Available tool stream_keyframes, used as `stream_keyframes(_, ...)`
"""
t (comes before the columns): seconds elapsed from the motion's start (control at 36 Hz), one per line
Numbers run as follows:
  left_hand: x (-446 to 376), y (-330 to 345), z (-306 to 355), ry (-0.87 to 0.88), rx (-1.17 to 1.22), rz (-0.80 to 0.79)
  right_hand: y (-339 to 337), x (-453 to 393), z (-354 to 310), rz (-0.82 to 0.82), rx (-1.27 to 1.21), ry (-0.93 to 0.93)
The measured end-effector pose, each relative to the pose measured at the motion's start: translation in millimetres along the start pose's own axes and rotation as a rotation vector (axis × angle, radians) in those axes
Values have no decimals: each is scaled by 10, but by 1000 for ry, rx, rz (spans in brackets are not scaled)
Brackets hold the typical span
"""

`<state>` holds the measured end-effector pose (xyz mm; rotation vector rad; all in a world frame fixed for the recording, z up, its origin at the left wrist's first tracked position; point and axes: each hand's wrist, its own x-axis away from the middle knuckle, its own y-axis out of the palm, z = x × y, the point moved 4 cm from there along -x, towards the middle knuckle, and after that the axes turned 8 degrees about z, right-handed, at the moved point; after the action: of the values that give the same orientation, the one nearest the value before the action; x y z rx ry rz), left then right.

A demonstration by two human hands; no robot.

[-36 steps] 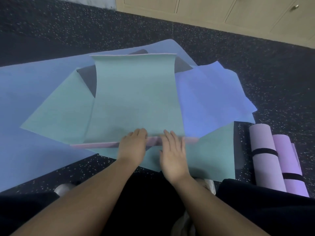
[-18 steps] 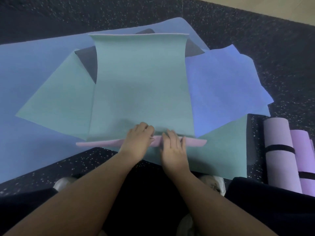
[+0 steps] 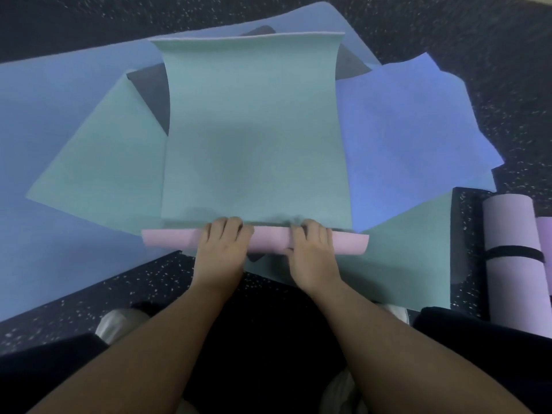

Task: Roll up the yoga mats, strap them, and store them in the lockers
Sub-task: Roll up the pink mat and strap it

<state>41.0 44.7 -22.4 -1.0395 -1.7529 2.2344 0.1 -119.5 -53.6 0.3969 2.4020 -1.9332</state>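
Observation:
A teal yoga mat (image 3: 254,130) with a pink underside lies stretched away from me on top of other mats. Its near end is curled into a thin pink roll (image 3: 167,239). My left hand (image 3: 222,249) and my right hand (image 3: 310,249) both press on that roll side by side, fingers curled over its top. A second teal mat (image 3: 98,174) lies crosswise beneath it. Under both spread a large light-blue mat (image 3: 44,115) on the left and a deeper blue mat (image 3: 418,124) on the right.
Two lilac mats stand rolled at the right edge: one (image 3: 507,234) bound with a black strap (image 3: 513,253), the other (image 3: 545,249) partly cut off. Dark speckled floor (image 3: 119,288) surrounds everything. My knees and light shoes sit at the bottom.
The pink roll at the mat's near end has grown thicker and shifted forward. Both hands moved from flat on the edge to curled over the roll. The camera tilted down; the lockers left the view.

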Motion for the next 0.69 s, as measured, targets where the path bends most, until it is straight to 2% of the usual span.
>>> stream_keyframes(0.22,168,254,-94,-34,-144,-187,45,1,-30,24,101,-73)
stream_keyframes(0.31,204,307,-136,-107,-106,-207,43,-1,-3,27,106,-71)
stream_keyframes(0.42,250,334,-158,-118,-105,-208,38,39,66,15,107,-39)
stream_keyframes(0.56,301,364,-180,-179,-104,-312,36,44,84,38,142,-22)
stream_keyframes(0.69,313,337,-191,-197,-83,-317,59,66,172,5,99,-100)
